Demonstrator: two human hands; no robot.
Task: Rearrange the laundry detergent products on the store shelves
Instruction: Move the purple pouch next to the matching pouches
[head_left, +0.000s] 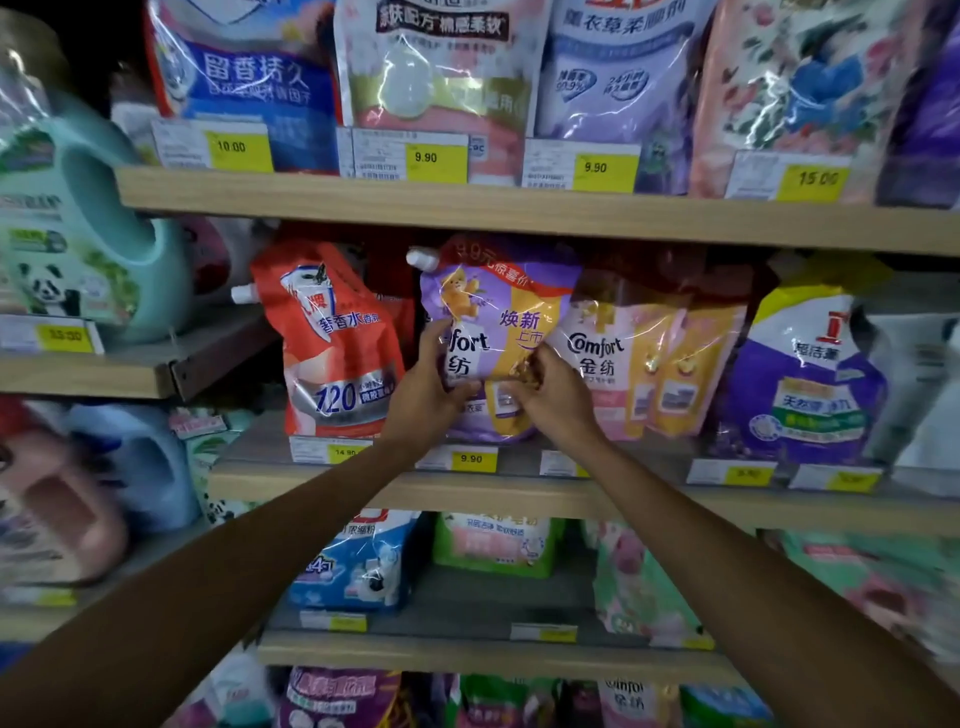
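A purple and yellow Comfort pouch (498, 322) with a white spout stands on the middle shelf (519, 493). My left hand (426, 389) grips its lower left side. My right hand (550, 395) pinches its lower right front. Left of it stands a red pouch (332, 343) marked 720. On its right leans a pink and gold Comfort pouch (649, 364), touching the held one. A purple and white pouch (810, 374) stands further right.
The upper shelf (519, 208) carries several large pouches behind yellow price tags. A teal jug (78, 228) with a panda label sits on the left-hand shelf. Lower shelves hold a blue bag (358, 561), a green pack (493, 545) and more pouches.
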